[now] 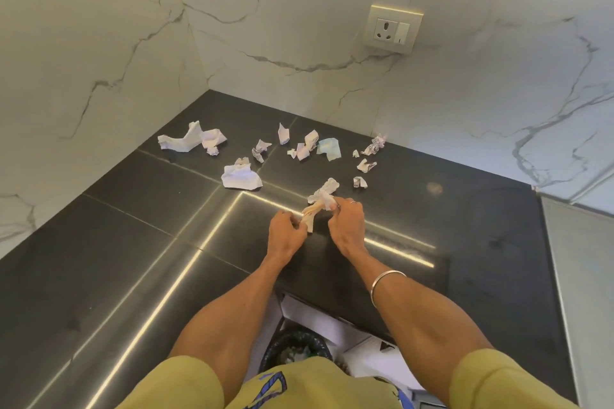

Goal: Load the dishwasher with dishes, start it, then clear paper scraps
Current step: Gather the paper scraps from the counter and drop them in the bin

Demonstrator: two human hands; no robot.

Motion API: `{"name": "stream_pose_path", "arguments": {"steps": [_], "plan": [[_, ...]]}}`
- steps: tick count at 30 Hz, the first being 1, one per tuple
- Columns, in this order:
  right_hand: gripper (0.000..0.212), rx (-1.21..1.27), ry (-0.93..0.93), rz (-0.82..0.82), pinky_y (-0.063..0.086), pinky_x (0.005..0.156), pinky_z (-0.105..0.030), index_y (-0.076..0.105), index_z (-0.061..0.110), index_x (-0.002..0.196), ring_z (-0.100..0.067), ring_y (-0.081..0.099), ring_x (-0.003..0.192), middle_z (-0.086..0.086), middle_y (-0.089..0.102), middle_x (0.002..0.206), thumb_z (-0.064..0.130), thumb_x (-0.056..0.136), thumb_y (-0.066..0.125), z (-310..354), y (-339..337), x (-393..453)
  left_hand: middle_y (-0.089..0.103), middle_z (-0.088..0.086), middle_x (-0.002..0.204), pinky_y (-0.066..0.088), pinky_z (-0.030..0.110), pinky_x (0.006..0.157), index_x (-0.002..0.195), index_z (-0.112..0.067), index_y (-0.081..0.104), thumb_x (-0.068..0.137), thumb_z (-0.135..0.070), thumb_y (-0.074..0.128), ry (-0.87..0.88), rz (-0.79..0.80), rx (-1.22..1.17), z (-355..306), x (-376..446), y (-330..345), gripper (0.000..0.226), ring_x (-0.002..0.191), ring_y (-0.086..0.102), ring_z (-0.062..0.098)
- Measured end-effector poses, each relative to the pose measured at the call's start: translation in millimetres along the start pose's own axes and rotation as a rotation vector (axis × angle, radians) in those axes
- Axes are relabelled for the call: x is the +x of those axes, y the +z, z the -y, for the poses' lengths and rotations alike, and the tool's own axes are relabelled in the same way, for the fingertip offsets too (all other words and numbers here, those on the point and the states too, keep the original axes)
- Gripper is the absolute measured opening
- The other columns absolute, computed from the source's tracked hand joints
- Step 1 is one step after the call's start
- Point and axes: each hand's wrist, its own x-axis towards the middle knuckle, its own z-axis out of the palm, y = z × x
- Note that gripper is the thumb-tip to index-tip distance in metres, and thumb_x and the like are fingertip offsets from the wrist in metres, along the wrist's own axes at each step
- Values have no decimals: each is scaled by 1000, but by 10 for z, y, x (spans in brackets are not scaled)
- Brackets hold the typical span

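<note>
Left hand (pixel 286 230) and right hand (pixel 345 216) each pinch one crumpled paper strip (pixel 319 201) between them; loose paper scraps (pixel 241 177) lie beyond both hands on the tabletop (pixel 465 209).

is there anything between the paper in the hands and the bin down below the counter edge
Nothing visible blocks it. Both hands, left and right, grip the crumpled paper scrap just above the black countertop. The black-lined bin sits open below the counter's near edge, between the forearms, so the scrap only needs to come back over the edge.
</note>
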Motion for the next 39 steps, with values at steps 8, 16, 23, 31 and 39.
{"name": "stream_pose_path", "arguments": {"steps": [8, 16, 23, 31, 39], "plan": [[21, 124, -24, -17, 34, 69, -26, 59, 10, 104, -20, 50, 85, -5, 59, 94, 5, 97, 39, 259, 144, -96, 66, 2, 75, 48, 22, 64, 74, -11, 69, 75, -23, 73, -175, -90, -263, 97, 37, -146, 13, 73, 63, 16], [20, 107, -174, 98, 39, 65, -25, 63, 16, 103, -16, 56, 76, 1, 64, 90, 14, 96, 44, 490, 315, -269, 73, 7, 91, 54, 43, 83, 87, -15, 74, 84, -39, 55, -585, -184, -787, -82, 134, -393, 31, 87, 67, 26], [29, 50, -356, 263, 48, 73, -24, 70, 32, 114, -10, 59, 90, 6, 65, 107, 28, 88, 57, 645, 497, -363, 67, 21, 98, 54, 30, 52, 98, -2, 65, 85, -39, 67, -737, 8, -1305, -59, 307, -464, 39, 70, 65, 29], [21, -95, -357, 77, 49, 74, -30, 71, 22, 102, -16, 56, 88, 2, 64, 94, 28, 94, 52, 544, 406, -361, 65, 13, 76, 50, 30, 52, 98, -7, 59, 85, -39, 72, -915, -209, -1214, 162, 405, -441, 37, 60, 61, 22], [29, -499, 95, -40, 46, 87, -39, 62, 17, 112, -26, 50, 107, -8, 56, 118, 33, 92, 48, -106, 81, -354, 59, 11, 77, 45, 30, 54, 103, -8, 57, 81, -33, 78, -902, -29, -1122, 171, 378, -365, 40, 57, 52, 17]]}}
